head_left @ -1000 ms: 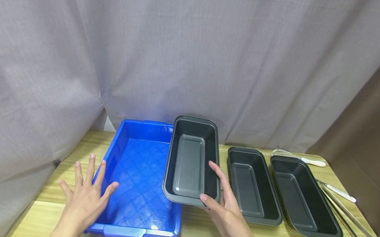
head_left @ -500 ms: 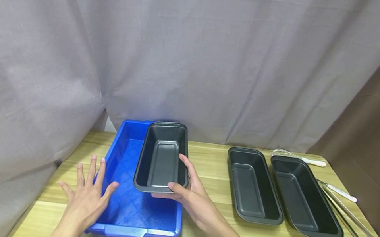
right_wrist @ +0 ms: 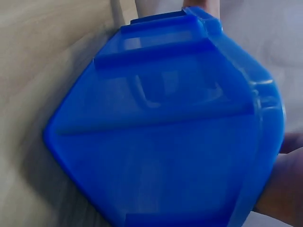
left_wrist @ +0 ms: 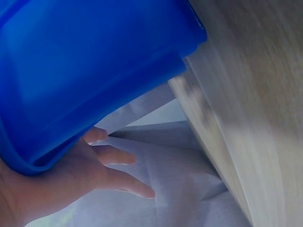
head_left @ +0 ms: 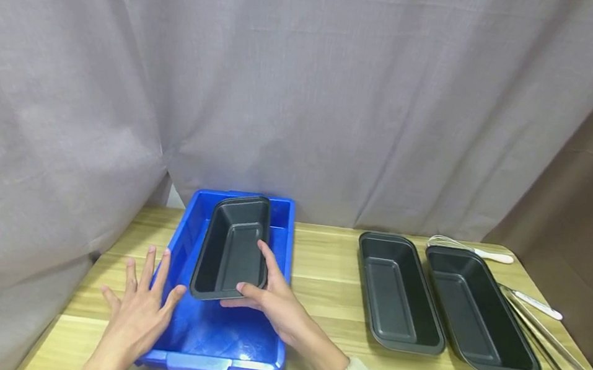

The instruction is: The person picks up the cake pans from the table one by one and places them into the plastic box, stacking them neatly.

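My right hand (head_left: 275, 307) grips a dark loaf pan (head_left: 225, 257) by its near right corner, thumb over the rim and fingers beneath. The pan is tilted and overlaps the inside of a blue plastic bin (head_left: 227, 366). At the bin's left side, my left hand (head_left: 135, 320) is spread with straight fingers, the fingertips right at the rim. In the left wrist view that hand (left_wrist: 75, 175) shows below the blue wall, fingers apart. The right wrist view is mostly filled by the outside of the bin (right_wrist: 165, 142); the pan is hidden there.
Two more dark loaf pans, one nearer (head_left: 392, 291) and one farther right (head_left: 476, 315), stand on the wooden table (head_left: 320, 263). A whisk (head_left: 492, 256) lies behind them. A white-handled utensil (head_left: 539, 304) and long metal tongs (head_left: 560, 357) lie at the right. Grey curtain (head_left: 309, 87) hangs behind.
My right hand has carried the loaf pan left, from the bin's right edge to over its middle, and the pan now leans. My left hand stays beside the bin.
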